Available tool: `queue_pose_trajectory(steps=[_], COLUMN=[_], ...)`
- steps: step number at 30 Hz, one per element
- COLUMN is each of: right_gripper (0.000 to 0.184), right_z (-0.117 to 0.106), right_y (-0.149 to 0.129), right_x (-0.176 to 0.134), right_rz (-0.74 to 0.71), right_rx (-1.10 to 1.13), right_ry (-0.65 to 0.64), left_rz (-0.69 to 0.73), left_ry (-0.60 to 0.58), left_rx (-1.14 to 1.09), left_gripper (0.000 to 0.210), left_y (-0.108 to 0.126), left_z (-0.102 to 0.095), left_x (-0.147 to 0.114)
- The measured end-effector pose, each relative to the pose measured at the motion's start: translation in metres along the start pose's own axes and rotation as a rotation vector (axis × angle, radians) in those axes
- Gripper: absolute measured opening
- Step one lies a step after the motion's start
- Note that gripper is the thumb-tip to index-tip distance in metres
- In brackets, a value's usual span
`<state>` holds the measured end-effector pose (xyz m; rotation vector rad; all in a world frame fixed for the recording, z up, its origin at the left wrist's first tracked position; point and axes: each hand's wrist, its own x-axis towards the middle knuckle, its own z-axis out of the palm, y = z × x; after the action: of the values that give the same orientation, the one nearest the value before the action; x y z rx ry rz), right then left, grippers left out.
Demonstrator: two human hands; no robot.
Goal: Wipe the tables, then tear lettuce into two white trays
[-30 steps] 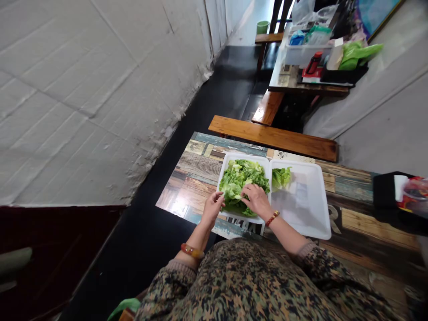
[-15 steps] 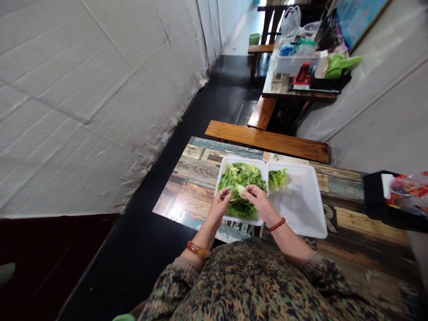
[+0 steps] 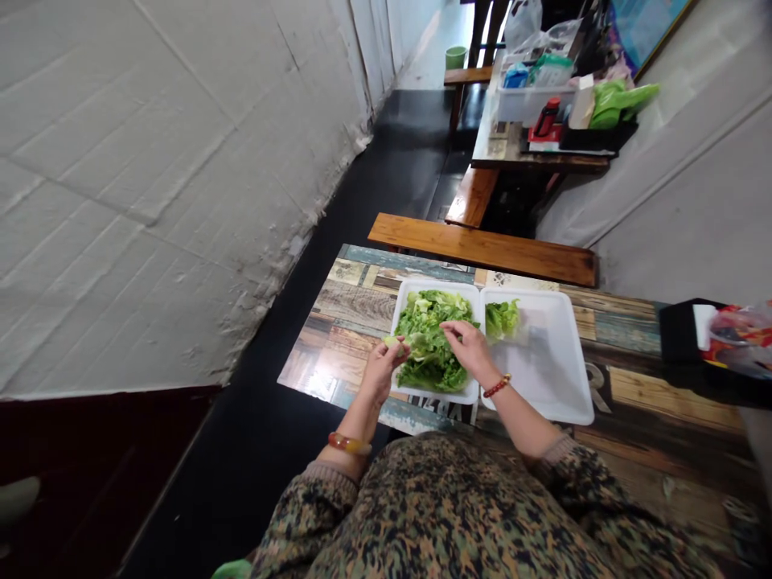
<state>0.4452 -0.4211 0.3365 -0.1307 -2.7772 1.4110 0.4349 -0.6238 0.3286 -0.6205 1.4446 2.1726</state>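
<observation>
My left hand [image 3: 381, 368] is closed on a pale lettuce leaf [image 3: 395, 346], at the left rim of a white tray [image 3: 435, 285]. Loose green lettuce leaves [image 3: 437, 374] fill that tray. My right hand [image 3: 471, 352] hovers over the tray's right side with its fingertips drawn together above the leaves; anything pinched between them cannot be made out. Adjoining on the right is a second white tray [image 3: 543, 362]. A small bunch of lettuce [image 3: 502, 320] lies in its upper left corner.
Both trays rest on a wood-patterned table [image 3: 338, 338]. To the right is a black box [image 3: 681, 338] with red packaging. A wooden bench [image 3: 482, 248] runs behind the table. Farther back, another table [image 3: 500, 153] carries bins and bags. A white wall [image 3: 150, 201] stands left.
My hands have moved apart. The left one has gone left with the pale leaf piece, while the right one has shifted slightly up and right. The view has tilted a little.
</observation>
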Motion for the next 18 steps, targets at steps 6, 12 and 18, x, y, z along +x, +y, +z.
queue_pose_trajectory(steps=[6,12,18], right_gripper=[0.016,0.012,0.005], right_z=[0.023,0.039,0.014], right_y=[-0.008,-0.007,0.001], right_x=[0.009,0.008,0.014], right_rz=[-0.098,-0.119,-0.027], right_rx=[-0.46,-0.466,0.107], right_ry=[-0.144,-0.123,0.153], left_rz=[-0.053,-0.082,-0.141], left_ry=[0.004,0.005,-0.018], left_rx=[0.083,0.036,0.025], left_gripper=[0.047,0.038,0.028], left_y=[-0.002,-0.005,-0.008], left_z=[-0.014,-0.019,-0.011], left_x=[-0.003,-0.002,0.0])
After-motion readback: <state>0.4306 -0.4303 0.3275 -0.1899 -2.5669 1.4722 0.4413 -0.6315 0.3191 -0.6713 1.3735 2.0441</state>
